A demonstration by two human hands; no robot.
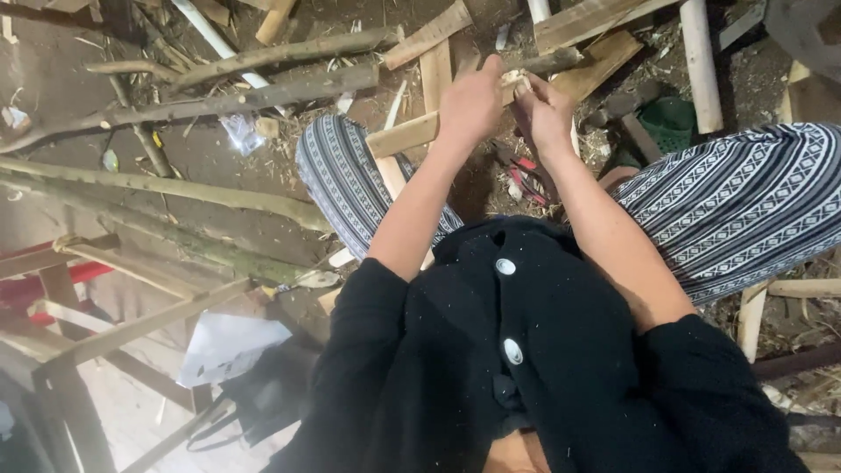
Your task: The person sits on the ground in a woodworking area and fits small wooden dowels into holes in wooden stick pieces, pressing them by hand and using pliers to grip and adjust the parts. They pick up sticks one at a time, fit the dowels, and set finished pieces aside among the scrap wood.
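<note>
Crumpled clear plastic wrapper (240, 132) on dirt floor (61, 70), upper left, just below long bare branches, beside small wood offcut. White paper sheet (226, 346), creased, irregular shape, lower left on floor, resting against wooden frame and dark bag. No labels, signs or screens in sight.

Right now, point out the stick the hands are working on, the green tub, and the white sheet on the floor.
stick (561, 61), head view, bark-covered shaft right of the hands
green tub (670, 123), head view, its rim
white sheet (228, 346), head view, its middle
</note>
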